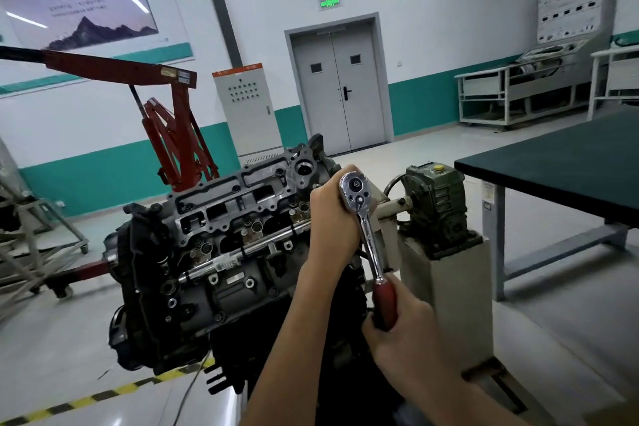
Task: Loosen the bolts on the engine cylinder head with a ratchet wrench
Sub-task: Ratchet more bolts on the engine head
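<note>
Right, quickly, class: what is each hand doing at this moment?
Left hand: curled round the head end of the ratchet wrench.
Right hand: gripping the wrench's red handle.

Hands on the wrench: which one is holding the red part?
The right hand, lower in the picture, grips the red handle of the ratchet wrench. The left hand instead holds the shiny metal head up by the engine.

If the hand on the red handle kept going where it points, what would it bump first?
The right hand would likely bump the left wrist first, though depth is unclear.
</note>
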